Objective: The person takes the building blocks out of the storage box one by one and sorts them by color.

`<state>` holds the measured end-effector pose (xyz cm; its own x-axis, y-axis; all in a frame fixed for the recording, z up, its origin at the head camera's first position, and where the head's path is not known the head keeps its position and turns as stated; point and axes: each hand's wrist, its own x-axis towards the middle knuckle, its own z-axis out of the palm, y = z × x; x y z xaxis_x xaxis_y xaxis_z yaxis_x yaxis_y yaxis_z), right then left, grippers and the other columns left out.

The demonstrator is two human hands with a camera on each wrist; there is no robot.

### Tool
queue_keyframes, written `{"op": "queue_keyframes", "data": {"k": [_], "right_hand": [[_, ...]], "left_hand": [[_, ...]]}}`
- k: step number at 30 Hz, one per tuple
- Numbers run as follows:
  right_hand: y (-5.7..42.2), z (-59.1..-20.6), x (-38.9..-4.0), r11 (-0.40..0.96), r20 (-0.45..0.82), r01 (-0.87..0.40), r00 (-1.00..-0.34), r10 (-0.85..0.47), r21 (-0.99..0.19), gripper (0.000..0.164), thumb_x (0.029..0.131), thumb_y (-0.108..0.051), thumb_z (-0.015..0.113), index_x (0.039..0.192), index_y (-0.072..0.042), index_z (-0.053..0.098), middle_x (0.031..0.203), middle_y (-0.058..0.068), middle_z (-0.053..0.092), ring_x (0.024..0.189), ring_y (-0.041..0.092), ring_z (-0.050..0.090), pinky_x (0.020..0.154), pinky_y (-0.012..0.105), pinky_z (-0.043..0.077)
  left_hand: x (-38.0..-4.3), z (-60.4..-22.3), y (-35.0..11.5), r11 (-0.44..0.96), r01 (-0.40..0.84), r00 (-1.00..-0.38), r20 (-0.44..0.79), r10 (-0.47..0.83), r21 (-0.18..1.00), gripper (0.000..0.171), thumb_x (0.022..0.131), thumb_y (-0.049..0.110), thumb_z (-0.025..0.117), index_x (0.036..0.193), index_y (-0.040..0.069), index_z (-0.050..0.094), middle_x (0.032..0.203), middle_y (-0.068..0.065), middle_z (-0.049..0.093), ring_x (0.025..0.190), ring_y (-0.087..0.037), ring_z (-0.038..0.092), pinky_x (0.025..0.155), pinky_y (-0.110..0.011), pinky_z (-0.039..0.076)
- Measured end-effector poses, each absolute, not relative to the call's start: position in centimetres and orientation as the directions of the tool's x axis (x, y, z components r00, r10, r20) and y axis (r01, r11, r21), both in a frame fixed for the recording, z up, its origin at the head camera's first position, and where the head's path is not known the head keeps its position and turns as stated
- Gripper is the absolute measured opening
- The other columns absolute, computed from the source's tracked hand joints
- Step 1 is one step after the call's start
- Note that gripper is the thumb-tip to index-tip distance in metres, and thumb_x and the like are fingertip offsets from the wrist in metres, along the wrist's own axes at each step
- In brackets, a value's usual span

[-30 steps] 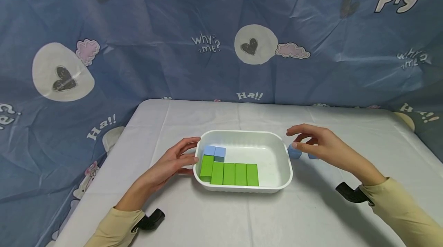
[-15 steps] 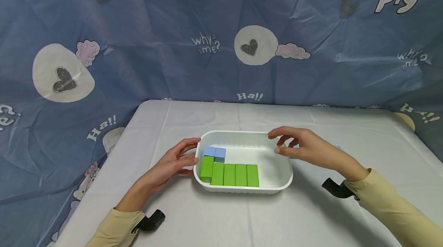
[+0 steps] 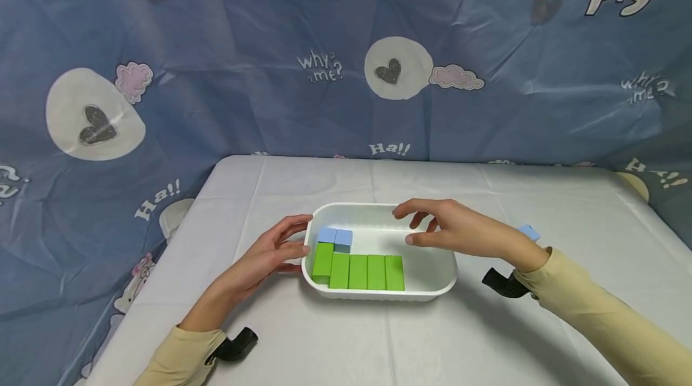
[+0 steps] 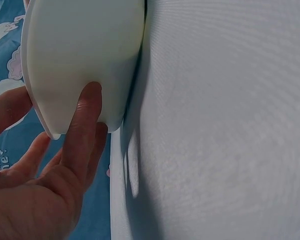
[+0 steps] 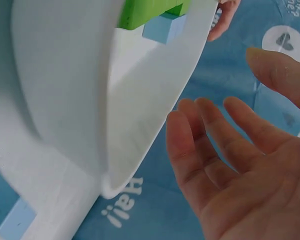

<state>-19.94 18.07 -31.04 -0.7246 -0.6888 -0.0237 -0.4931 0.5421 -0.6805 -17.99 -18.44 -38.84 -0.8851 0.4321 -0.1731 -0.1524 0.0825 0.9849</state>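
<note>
A white plastic tray (image 3: 378, 295) stands on the table. Inside it, several green blocks (image 3: 358, 272) line the near side, and two blue blocks (image 3: 343, 241) lie behind them at the left. My left hand (image 3: 270, 251) is at the tray's left end; in the left wrist view, fingers (image 4: 85, 120) rest nearly straight against its outer wall. Over the tray's right half hovers my right hand (image 3: 451, 229), thumb and fingers apart. The right wrist view shows this hand (image 5: 240, 165) loosely bent and holding nothing.
A loose blue block (image 3: 528, 232) lies on the white tablecloth (image 3: 346, 344) to the right, past my right wrist. In the right wrist view, a blue block (image 5: 10, 205) lies outside the tray. Patterned blue fabric (image 3: 324, 116) hangs behind the table.
My right hand has moved left, from over the blue blocks beside the tray to above the tray. A blue block now shows beyond my right wrist. The left hand and tray stay put.
</note>
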Motion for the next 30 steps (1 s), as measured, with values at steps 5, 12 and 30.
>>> {"op": "queue_keyframes", "data": {"k": [5, 12, 30], "right_hand": [[16.8, -31.0, -20.2, 0.516, -0.011, -0.526, -0.693, -0.721, -0.676, 0.042, 0.093, -0.026, 0.071, 0.132, -0.018, 0.057, 0.129, 0.000, 0.060, 0.109, 0.020, 0.060, 0.086, 0.030, 0.051], [15.3, -31.2, -21.0, 0.482, 0.017, -0.561, -0.663, -0.748, -0.673, 0.040, 0.092, -0.019, 0.071, 0.130, -0.017, 0.059, 0.126, 0.000, 0.062, 0.107, 0.018, 0.061, 0.085, 0.028, 0.051], [11.1, -32.2, -23.3, 0.424, -0.021, -0.566, -0.582, -0.813, -0.707, 0.042, 0.092, -0.015, 0.071, 0.132, -0.016, 0.058, 0.128, 0.005, 0.060, 0.112, 0.025, 0.061, 0.087, 0.029, 0.051]], "left_hand": [[-17.9, -38.9, -18.5, 0.083, -0.154, -0.886, -0.174, 0.429, 0.985, 0.059, 0.095, 0.014, 0.066, 0.147, 0.022, 0.039, 0.151, -0.003, 0.038, 0.127, -0.029, 0.051, 0.087, -0.045, 0.052], [-18.0, -38.9, -18.5, 0.079, -0.151, -0.887, -0.171, 0.428, 0.985, 0.060, 0.094, 0.015, 0.067, 0.147, 0.021, 0.039, 0.151, -0.003, 0.038, 0.127, -0.028, 0.051, 0.086, -0.046, 0.052], [-18.0, -38.8, -18.6, 0.068, -0.147, -0.879, -0.162, 0.448, 0.987, 0.060, 0.095, 0.015, 0.066, 0.148, 0.022, 0.038, 0.152, -0.003, 0.038, 0.126, -0.029, 0.052, 0.087, -0.046, 0.051]]}}
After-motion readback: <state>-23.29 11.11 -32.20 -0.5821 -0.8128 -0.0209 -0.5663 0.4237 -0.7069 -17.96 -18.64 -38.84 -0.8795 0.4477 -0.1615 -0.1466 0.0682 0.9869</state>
